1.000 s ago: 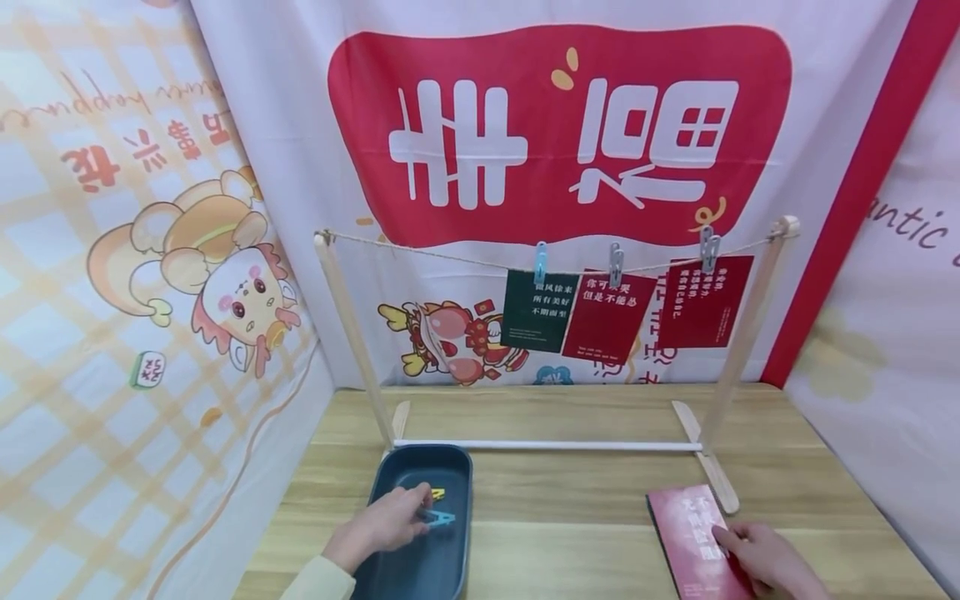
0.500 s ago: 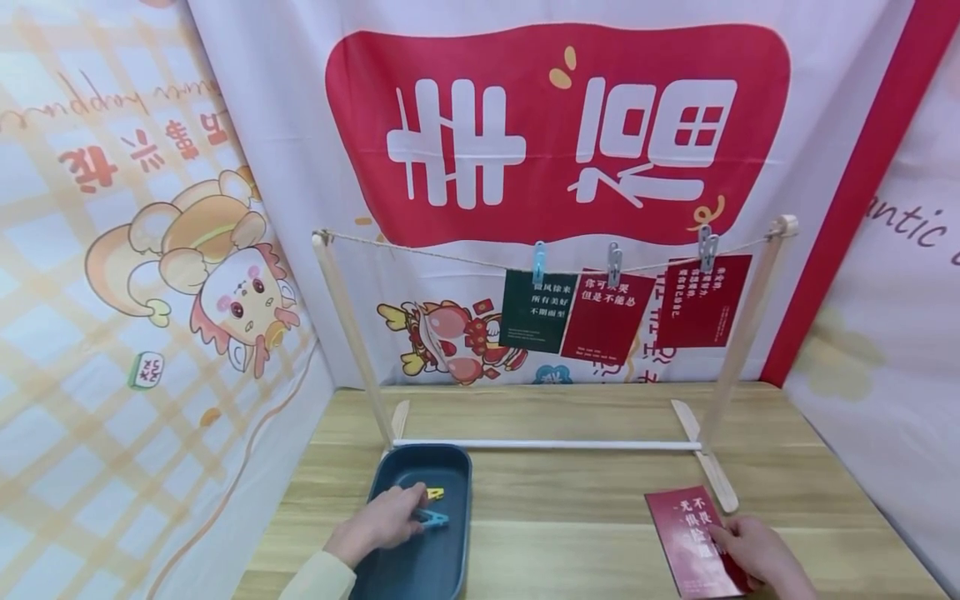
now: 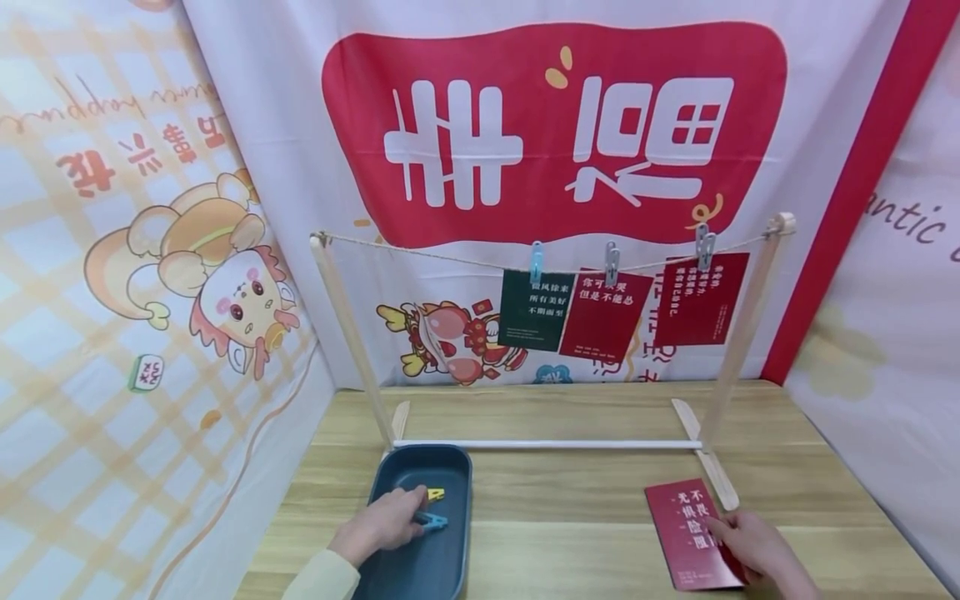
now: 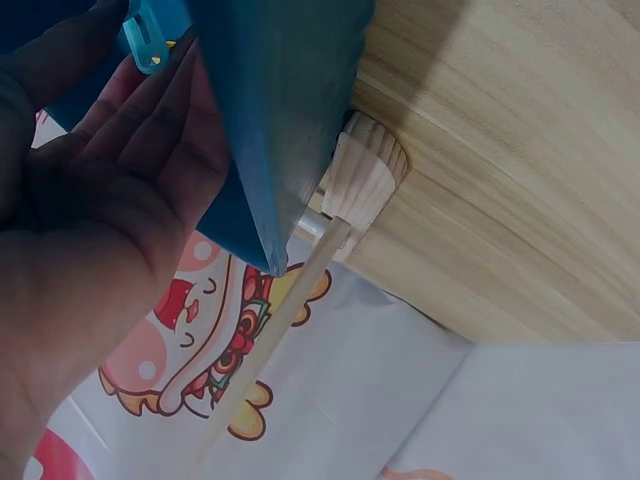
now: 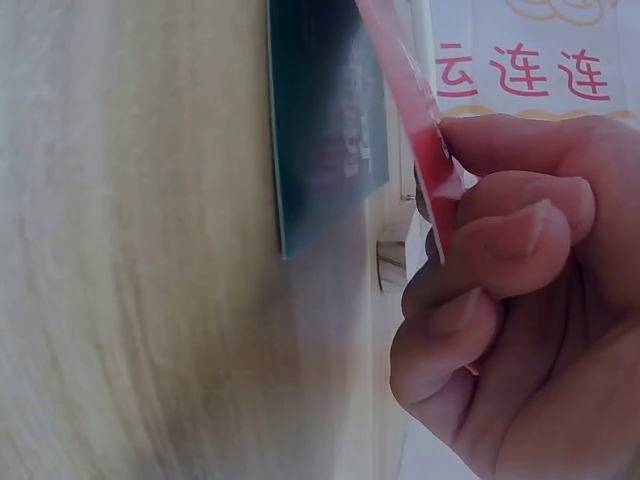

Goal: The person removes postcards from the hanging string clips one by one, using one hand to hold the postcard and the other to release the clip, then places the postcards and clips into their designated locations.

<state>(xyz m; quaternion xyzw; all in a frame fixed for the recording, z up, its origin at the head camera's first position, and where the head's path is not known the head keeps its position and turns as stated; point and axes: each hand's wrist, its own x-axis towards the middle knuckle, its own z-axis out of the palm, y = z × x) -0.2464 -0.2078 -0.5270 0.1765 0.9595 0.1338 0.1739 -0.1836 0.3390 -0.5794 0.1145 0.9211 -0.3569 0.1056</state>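
Observation:
My left hand (image 3: 387,521) reaches into a dark blue tray (image 3: 467,500) and pinches a light blue clothespin (image 3: 431,522) between thumb and fingers. In the left wrist view the same clothespin (image 4: 147,38) shows at the fingertips. Just beyond it in the tray lies a yellow clothespin (image 3: 435,494). At the right, my right hand (image 3: 757,546) pinches a red card (image 3: 690,533) with white writing by its right edge. The right wrist view shows this red card (image 5: 415,110) edge-on, raised above a dark green card (image 5: 325,150) that the head view hides.
A wooden stand (image 3: 348,333) with a string (image 3: 431,251) spans the table (image 3: 555,508) behind the tray. From the string hang a green card (image 3: 531,321), a red card (image 3: 603,321) and another red card (image 3: 697,304), held by blue and grey clothespins. Printed cloth (image 3: 547,133) encloses the table.
The red card in my right hand has tilted, so its glare is gone and its writing reads clearly. The blue clothespin has shifted slightly left with my left fingers.

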